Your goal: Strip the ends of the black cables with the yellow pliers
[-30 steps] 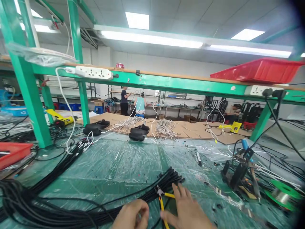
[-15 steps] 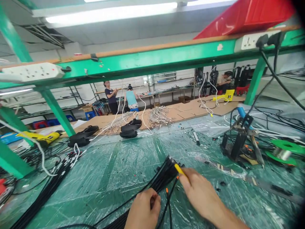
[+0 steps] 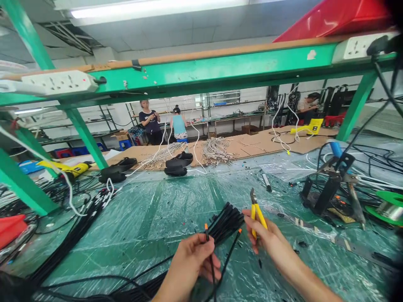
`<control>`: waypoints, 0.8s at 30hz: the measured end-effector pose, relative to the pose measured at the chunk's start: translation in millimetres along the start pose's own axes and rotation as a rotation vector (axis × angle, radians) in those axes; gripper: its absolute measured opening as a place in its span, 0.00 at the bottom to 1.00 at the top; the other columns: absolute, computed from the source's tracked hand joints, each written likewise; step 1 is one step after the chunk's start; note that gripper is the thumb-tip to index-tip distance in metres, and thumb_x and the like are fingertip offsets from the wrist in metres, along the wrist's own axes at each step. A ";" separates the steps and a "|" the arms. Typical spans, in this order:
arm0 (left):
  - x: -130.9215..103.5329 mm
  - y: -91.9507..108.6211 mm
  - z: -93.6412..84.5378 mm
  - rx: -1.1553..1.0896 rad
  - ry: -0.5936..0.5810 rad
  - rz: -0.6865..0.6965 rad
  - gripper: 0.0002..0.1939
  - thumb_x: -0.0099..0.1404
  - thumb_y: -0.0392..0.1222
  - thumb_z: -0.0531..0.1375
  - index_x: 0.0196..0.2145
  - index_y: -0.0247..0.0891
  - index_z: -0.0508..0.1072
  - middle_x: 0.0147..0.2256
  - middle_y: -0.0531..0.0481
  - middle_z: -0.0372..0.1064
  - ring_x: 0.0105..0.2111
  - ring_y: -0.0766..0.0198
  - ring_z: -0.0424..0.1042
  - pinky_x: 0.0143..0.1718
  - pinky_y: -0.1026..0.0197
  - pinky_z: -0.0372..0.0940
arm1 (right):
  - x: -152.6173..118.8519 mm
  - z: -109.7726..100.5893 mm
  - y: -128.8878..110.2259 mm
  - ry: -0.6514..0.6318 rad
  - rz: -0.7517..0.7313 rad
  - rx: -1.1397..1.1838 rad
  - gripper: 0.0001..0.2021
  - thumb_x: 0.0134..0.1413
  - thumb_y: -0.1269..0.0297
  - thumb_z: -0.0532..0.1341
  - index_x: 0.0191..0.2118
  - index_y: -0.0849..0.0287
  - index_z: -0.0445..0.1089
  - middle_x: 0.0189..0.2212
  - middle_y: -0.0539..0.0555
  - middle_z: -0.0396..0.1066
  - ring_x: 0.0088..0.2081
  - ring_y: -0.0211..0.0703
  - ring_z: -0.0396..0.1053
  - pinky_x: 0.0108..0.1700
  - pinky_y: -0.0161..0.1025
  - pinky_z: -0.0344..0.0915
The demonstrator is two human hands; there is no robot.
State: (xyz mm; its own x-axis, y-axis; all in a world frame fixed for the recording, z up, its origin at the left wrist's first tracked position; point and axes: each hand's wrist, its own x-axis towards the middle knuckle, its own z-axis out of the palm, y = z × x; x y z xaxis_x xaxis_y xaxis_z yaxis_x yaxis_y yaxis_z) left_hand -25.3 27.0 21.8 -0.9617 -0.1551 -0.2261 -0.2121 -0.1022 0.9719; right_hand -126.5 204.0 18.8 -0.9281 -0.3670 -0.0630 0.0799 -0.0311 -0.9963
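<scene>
Between the thumb and fingers of my left hand [image 3: 192, 260] is a black cable [image 3: 211, 262] whose orange tip points up. My right hand [image 3: 267, 239] is closed round the yellow handles of a pair of cutting pliers [image 3: 258, 216], their dark jaws pointing up and away. A thick bundle of black cables [image 3: 228, 220] lies on the table between and beyond my hands, its ends fanned out. Another orange-tipped cable [image 3: 232, 251] runs between my two hands, apart from the bundle.
A soldering stand [image 3: 329, 184] and a green spool of wire [image 3: 385, 207] stand at the right. A second cable bundle [image 3: 74, 230] lies at the left. Black sandal-like pieces [image 3: 178, 163] and bundled pale wires [image 3: 217, 151] lie at the back. A green frame beam [image 3: 204, 69] crosses overhead.
My left hand has lifted an orange-tipped cable and now pinches it upright. My right hand has drawn right, away from the bundle, turning the pliers upward. The view has shifted slightly left.
</scene>
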 end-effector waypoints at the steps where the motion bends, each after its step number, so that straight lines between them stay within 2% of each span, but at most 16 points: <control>1: -5.3 4.1 -7.2 -0.113 0.000 0.033 0.19 0.59 0.53 0.61 0.38 0.33 0.67 0.22 0.51 0.70 0.19 0.65 0.70 0.21 0.65 0.61 | -0.2 -0.4 0.4 -0.002 -0.004 -0.021 0.30 0.47 0.43 0.59 0.50 0.59 0.59 0.20 0.43 0.55 0.22 0.37 0.55 0.22 0.35 0.59; 4: -19.5 10.5 -27.8 -0.251 0.017 0.131 0.22 0.58 0.51 0.64 0.44 0.31 0.70 0.23 0.52 0.70 0.19 0.66 0.71 0.22 0.66 0.62 | -1.0 -0.4 2.4 -0.023 -0.022 -0.095 0.34 0.43 0.41 0.62 0.50 0.61 0.60 0.18 0.43 0.53 0.22 0.38 0.54 0.22 0.36 0.58; 8: -28.3 8.6 -47.3 -0.369 -0.042 0.210 0.18 0.59 0.49 0.64 0.40 0.32 0.72 0.23 0.52 0.69 0.18 0.67 0.71 0.18 0.68 0.61 | -2.7 10.0 4.8 -0.060 -0.043 -0.147 0.34 0.46 0.39 0.59 0.51 0.61 0.58 0.19 0.43 0.54 0.21 0.37 0.54 0.22 0.36 0.59; 12: -28.2 0.9 -53.9 -0.490 -0.193 0.215 0.17 0.58 0.51 0.63 0.37 0.32 0.73 0.20 0.53 0.68 0.13 0.69 0.67 0.12 0.71 0.57 | -13.8 40.2 -6.7 -0.187 -0.040 -0.189 0.30 0.49 0.42 0.58 0.50 0.61 0.57 0.18 0.42 0.53 0.20 0.36 0.54 0.19 0.34 0.55; 15: -27.7 -5.9 -53.2 -0.516 -0.286 0.202 0.18 0.57 0.52 0.64 0.37 0.33 0.73 0.18 0.53 0.68 0.11 0.70 0.65 0.13 0.71 0.58 | -25.4 69.4 -26.0 -0.287 -0.049 -0.231 0.28 0.49 0.43 0.59 0.48 0.60 0.59 0.19 0.42 0.55 0.21 0.35 0.54 0.20 0.33 0.54; 19: -30.3 -7.2 -51.3 -0.525 -0.214 0.213 0.21 0.54 0.54 0.66 0.36 0.32 0.75 0.16 0.53 0.68 0.12 0.70 0.66 0.14 0.71 0.59 | -30.0 98.6 -35.4 -0.245 -0.092 -0.170 0.25 0.50 0.44 0.60 0.46 0.59 0.61 0.20 0.43 0.56 0.22 0.34 0.54 0.22 0.32 0.53; 21: -32.0 -5.2 -51.2 -0.549 -0.160 0.207 0.24 0.52 0.56 0.66 0.37 0.32 0.75 0.17 0.52 0.69 0.14 0.68 0.68 0.15 0.71 0.59 | -27.4 104.0 -26.8 -0.242 -0.085 -0.153 0.26 0.51 0.43 0.58 0.47 0.60 0.60 0.21 0.44 0.57 0.22 0.34 0.54 0.22 0.32 0.53; 24: -31.0 -5.7 -52.6 -0.511 -0.111 0.229 0.26 0.51 0.59 0.66 0.36 0.32 0.75 0.18 0.51 0.70 0.14 0.67 0.69 0.14 0.71 0.58 | -24.4 101.4 -6.4 -0.284 -0.031 -0.136 0.32 0.49 0.39 0.57 0.49 0.62 0.60 0.22 0.45 0.57 0.22 0.35 0.55 0.21 0.33 0.53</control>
State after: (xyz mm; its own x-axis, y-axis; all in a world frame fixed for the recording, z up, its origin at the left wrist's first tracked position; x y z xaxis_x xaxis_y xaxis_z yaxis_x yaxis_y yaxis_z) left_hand 14.9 -19.3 19.9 -0.9916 -0.1278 0.0218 0.0886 -0.5449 0.8338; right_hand -67.5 118.8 32.6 -0.7890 -0.6134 -0.0330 -0.0140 0.0717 -0.9973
